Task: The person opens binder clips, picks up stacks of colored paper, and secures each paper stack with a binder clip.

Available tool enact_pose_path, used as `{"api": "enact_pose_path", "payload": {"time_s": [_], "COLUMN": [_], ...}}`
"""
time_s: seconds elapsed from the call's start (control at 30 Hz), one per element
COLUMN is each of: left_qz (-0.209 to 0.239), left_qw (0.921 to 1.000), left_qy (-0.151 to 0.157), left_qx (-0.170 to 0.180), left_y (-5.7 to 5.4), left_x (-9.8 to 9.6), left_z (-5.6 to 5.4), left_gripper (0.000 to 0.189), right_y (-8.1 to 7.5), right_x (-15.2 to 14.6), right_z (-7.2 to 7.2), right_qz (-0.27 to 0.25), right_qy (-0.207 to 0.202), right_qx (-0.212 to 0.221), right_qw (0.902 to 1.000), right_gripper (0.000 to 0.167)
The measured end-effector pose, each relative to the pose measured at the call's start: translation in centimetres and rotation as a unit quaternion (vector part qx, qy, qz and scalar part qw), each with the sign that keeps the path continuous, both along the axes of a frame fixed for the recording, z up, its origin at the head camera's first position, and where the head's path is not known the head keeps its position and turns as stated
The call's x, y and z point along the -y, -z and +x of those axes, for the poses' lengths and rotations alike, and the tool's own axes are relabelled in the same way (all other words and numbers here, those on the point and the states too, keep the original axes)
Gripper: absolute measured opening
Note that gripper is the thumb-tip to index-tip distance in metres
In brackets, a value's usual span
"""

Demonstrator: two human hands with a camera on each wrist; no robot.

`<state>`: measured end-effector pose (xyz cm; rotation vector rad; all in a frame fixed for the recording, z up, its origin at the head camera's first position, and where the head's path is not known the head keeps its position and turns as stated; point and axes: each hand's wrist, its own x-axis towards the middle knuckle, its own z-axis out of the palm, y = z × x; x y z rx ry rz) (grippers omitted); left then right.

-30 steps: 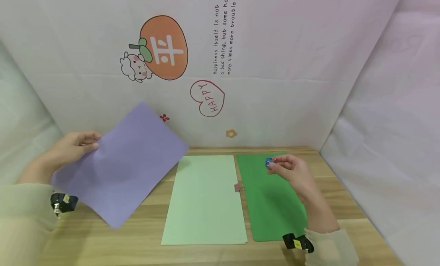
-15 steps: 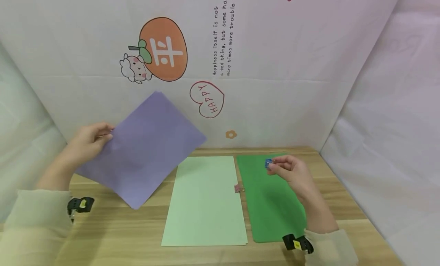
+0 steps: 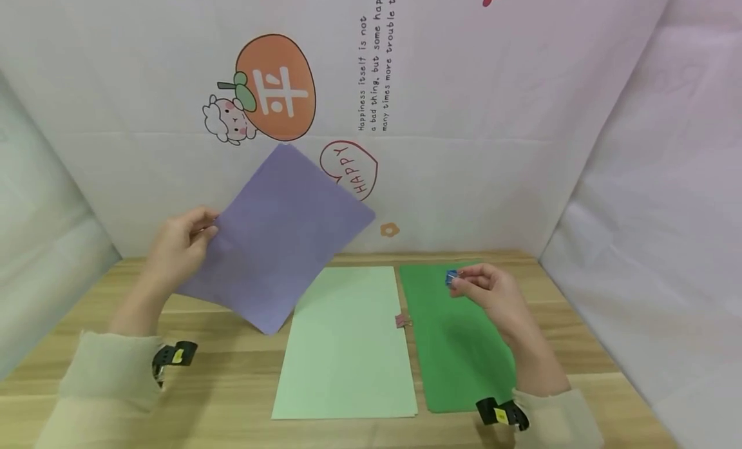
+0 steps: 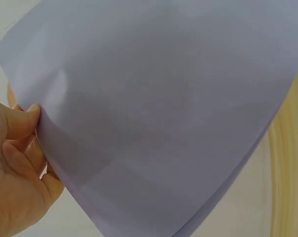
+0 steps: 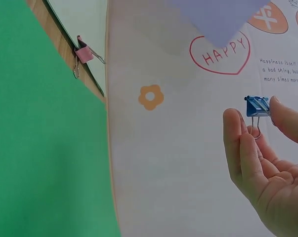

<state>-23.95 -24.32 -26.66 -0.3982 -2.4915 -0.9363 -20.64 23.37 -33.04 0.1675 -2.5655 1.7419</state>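
Note:
My left hand [image 3: 181,248] pinches the left edge of a purple paper stack [image 3: 284,236], held up tilted above the table. In the left wrist view the thumb lies on the near face of the purple paper [image 4: 153,108], and a second layer shows along its lower right edge. My right hand [image 3: 493,294] holds a small blue binder clip [image 3: 451,278] by its wire handles, over the green paper [image 3: 458,346]. Seen from the right wrist, the blue binder clip [image 5: 258,106] sits between thumb and fingers. A pale green paper stack [image 3: 350,352] lies mid-table with a pink binder clip [image 3: 402,321] on its right edge.
The wooden table [image 3: 232,372] ends at a white printed cloth [image 3: 464,146] hanging behind it. More white cloth [image 3: 655,243] hangs at the right side. A narrow strip of wood separates the two flat paper stacks.
My left hand has carried the purple paper to the right and upward, so it now overlaps the printed heart in the head view. The right hand and blue binder clip stay almost still.

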Motion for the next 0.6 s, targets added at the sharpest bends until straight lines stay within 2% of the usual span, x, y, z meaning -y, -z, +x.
{"api": "enact_pose_path", "payload": {"time_s": [0.23, 0.43, 0.6], "left_qz": [0.049, 0.087, 0.118], "left_qw": [0.9972, 0.9924, 0.9884], "left_qy": [0.009, 0.028, 0.027], "left_qx": [-0.056, -0.082, -0.092], "left_y": [0.0, 0.1, -0.3], "left_x": [-1.6, -2.6, -3.1], "left_z": [0.8, 0.9, 1.1], "left_gripper": [0.018, 0.017, 0.016], "right_y": [-0.2, 0.0, -0.1], "right_x": [0.3, 0.8, 1.3], "right_z": [0.0, 0.1, 0.0], "right_qz": [-0.019, -0.034, -0.05], "right_qy": [-0.015, -0.036, -0.054], "right_qx": [-0.001, 0.0, -0.006], "right_qw": [0.9997, 0.9988, 0.9973], "right_gripper": [0.043, 0.043, 0.042]}}
